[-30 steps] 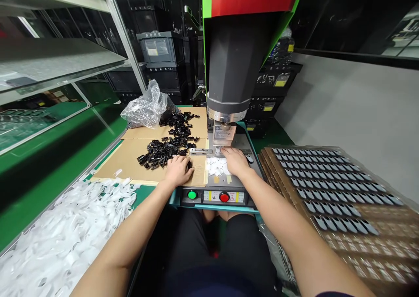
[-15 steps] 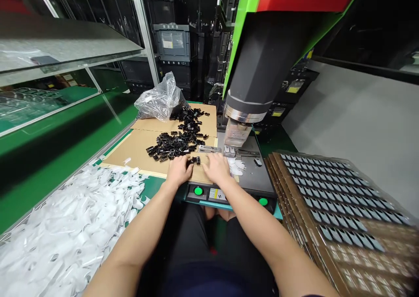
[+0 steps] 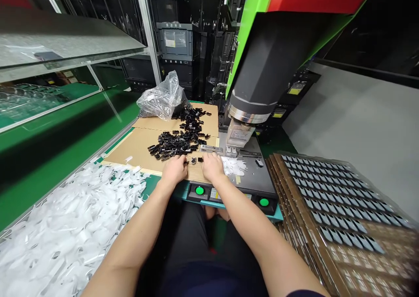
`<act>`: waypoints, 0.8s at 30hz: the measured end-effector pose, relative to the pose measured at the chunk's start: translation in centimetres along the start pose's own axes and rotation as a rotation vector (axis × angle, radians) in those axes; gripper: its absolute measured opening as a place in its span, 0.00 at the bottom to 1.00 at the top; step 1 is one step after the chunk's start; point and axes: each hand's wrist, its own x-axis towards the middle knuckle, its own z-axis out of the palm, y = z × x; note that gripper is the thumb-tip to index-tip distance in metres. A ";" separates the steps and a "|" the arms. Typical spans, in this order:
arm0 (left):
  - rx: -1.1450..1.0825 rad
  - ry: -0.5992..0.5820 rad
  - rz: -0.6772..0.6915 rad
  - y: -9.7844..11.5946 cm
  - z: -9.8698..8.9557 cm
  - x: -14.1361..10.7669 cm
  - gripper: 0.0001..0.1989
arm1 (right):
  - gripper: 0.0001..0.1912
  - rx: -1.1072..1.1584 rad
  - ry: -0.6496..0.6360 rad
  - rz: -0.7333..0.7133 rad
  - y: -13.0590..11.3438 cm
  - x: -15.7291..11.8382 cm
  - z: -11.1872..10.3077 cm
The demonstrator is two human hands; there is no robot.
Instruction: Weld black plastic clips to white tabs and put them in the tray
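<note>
My left hand (image 3: 175, 169) is closed at the front edge of the black heap, with a bit of black plastic showing at its fingertips. Opposite it, my right hand (image 3: 212, 167) is closed too, and its thumb and fingers pinch a small black plastic clip (image 3: 200, 159). Between the hands another black clip (image 3: 193, 160) lies by itself on the cardboard (image 3: 131, 142). Just beyond my hands spreads the heap of black clips (image 3: 175, 144). White plastic pieces (image 3: 234, 166) lie on the metal plate right of my right hand.
A press head (image 3: 240, 133) hangs over a small fixture (image 3: 231, 150) at the right. Green buttons (image 3: 199, 190) face me. White pieces (image 3: 72, 209) cover the left side. A clear bag (image 3: 163, 97) sits behind the heap. Stacked trays (image 3: 343, 196) stand at the right.
My hands have drawn slightly apart around the lone clip, and a black clip now shows at the right fingertips. The whole view has shifted a little.
</note>
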 end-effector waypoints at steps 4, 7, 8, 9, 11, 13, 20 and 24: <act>-0.020 -0.040 0.012 -0.8 -0.6 0.2 0.10 | 0.10 0.048 0.013 -0.046 0.5 -0.7 -0.4; -0.124 0.030 0.007 -0.8 -1.0 0.1 0.10 | 0.11 0.120 0.108 -0.014 2.5 -1.7 -1.3; -0.187 0.067 0.012 -0.5 -1.0 0.0 0.11 | 0.11 0.151 0.150 0.011 3.6 -2.2 -1.7; -0.257 0.103 0.023 0.1 -0.9 0.1 0.11 | 0.12 0.180 0.193 0.046 4.9 -2.6 -2.0; -0.381 0.150 0.073 2.1 -0.6 0.6 0.12 | 0.14 0.216 0.282 0.144 7.8 -3.4 -2.5; -0.451 0.166 0.144 4.8 0.1 1.6 0.12 | 0.15 0.206 0.348 0.255 10.5 -4.0 -2.8; -0.378 0.161 0.273 14.3 3.5 7.6 0.12 | 0.15 0.029 0.299 0.306 13.4 -3.6 -2.4; -0.278 0.106 0.318 16.1 4.7 9.1 0.14 | 0.14 -0.069 0.255 0.248 13.0 -3.2 -2.7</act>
